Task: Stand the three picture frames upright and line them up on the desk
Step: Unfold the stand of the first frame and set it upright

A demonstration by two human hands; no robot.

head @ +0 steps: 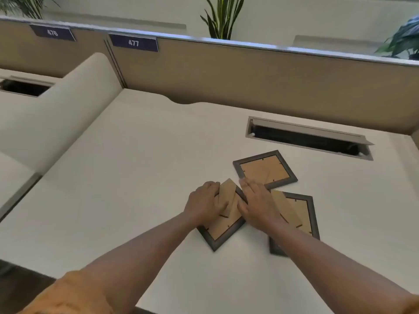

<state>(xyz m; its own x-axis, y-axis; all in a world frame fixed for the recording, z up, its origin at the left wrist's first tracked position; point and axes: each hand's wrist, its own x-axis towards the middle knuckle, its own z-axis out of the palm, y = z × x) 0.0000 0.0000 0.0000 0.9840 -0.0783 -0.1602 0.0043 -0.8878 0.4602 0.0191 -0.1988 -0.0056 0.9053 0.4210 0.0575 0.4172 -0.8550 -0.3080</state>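
1. Nearest the desk's front edge: two bare forearms reaching in, an orange sleeve [68,293] at the left one.
2. Just beyond, right of the desk's middle: the nearest frame [221,234], face down, brown backing up, turned like a diamond with one corner toward the front edge.
3. Left hand [203,203] on that frame's left part, fingers curled around the raised cardboard stand [227,192]; clamped on the stand, which tilts up from the backing.
4. Right hand [257,205] flat on the same frame's right edge, fingers stretched out together, pressing down, not wrapped around anything; fingertips reaching the near corner of the far frame.
5. To the right, partly under the right forearm: a second frame [303,209], also face down, stand partly lifted, one corner toward the front edge.
6. Farther back, just beyond the right hand: the far frame [265,169], face down and flat, stand lying against the backing, near corner close to both other frames.
7. None of the three upright; all clustered right of the desk's middle.
8. Beyond the frames, toward the back right: a long cable slot [308,138] with its lid raised.
9. Along the back edge: a tan partition [249,80] bearing a dark label [133,43] reading 477.
10. Past the partition: a green plant [222,17].
11. At the left edge: a cream side divider [59,116].
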